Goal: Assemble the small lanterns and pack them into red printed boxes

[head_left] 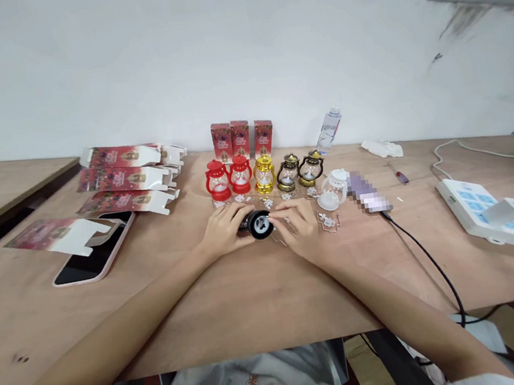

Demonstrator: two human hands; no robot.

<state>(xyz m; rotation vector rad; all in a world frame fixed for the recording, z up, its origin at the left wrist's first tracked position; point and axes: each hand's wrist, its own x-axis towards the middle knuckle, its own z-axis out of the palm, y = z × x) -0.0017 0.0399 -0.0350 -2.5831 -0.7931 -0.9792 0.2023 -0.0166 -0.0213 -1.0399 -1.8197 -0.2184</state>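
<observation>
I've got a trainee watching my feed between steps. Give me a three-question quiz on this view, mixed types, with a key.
1. Count: how many red lanterns stand on the table?

2. True or false: the gold lantern stands between the two dark bronze lanterns.

3. Choose: what does the left hand hold?
A) a screwdriver
B) a black round part
C) a water bottle

Key:
1. Two.
2. False: in the picture it stands to the left of both.
3. B; the fingertips of the right hand are at its open end.
</observation>
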